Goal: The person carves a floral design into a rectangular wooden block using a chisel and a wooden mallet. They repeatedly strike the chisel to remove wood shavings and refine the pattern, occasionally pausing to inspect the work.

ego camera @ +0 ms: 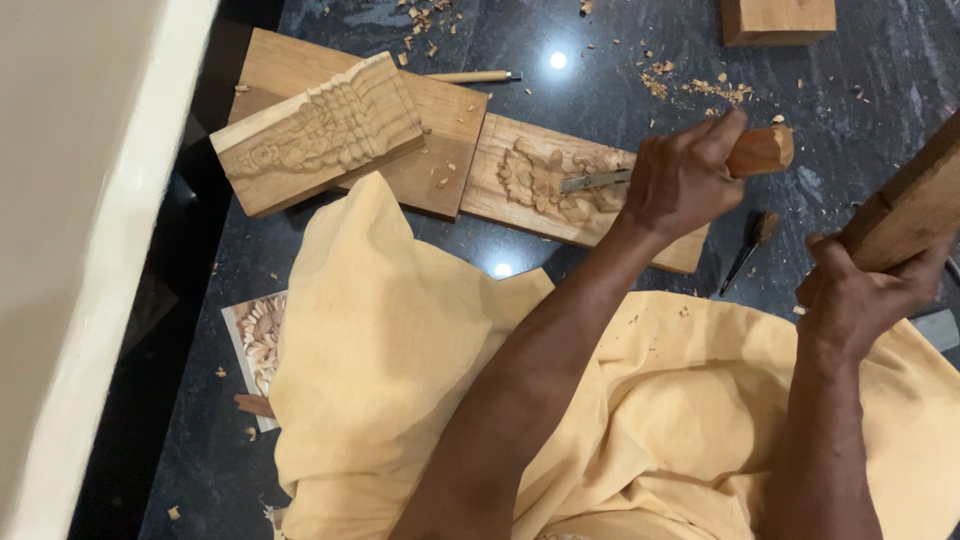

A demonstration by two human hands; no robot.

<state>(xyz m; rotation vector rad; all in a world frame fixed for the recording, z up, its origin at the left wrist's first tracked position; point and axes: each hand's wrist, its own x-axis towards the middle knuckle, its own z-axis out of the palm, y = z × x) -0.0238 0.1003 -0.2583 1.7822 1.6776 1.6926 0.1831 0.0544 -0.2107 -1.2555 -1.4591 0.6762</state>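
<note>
Work lay on the dark floor [600,90]. Carved plank [560,190] sat flat before my knees, long axis left-right, so blows drove into it. Right grip [860,295] was clenched on the wooden mallet [905,205], raised. Left grip [685,180] was clenched on the chisel [680,168]; blade pointed left onto the relief.

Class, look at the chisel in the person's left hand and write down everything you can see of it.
The chisel has a grey metal blade and a thick reddish-brown wooden handle with a faceted end. The left hand is wrapped round the handle, hiding its middle. The tool lies almost level, handle end slightly higher, pointing left. Its blade tip rests on the raised carving of the carved wooden panel lying on the dark stone floor.
</note>
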